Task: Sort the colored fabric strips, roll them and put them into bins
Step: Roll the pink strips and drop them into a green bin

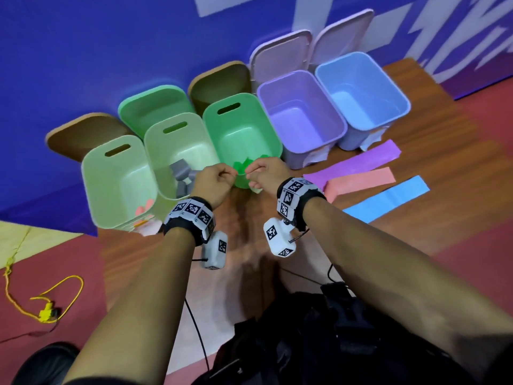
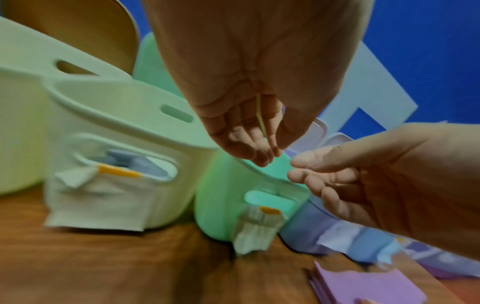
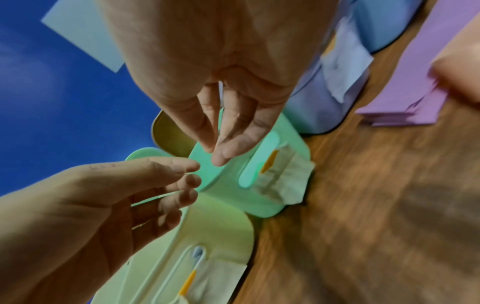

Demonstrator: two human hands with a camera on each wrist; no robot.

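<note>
Both forearms reached out, left hand (image 1: 213,182) and right hand (image 1: 265,173) loosely curled and empty, nearly touching over the green bin (image 1: 241,140). Green strips (image 1: 244,166) lay inside; purple (image 1: 352,165), pink (image 1: 361,180) and blue (image 1: 388,198) strips sat right of it. I'd roll tight next.

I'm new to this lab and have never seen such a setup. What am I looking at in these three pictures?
There is no machine here: a person's bare hands do the work. One picture comes from a camera on the head. The other two come from cameras strapped to each wrist, looking along the fingers. The left hand and right hand hover over the green bin, where green fabric lies. Both seem to hold nothing. On the wooden table a purple strip, a pink strip and a blue strip lie flat. A neighbouring bin holds grey rolls.
</note>
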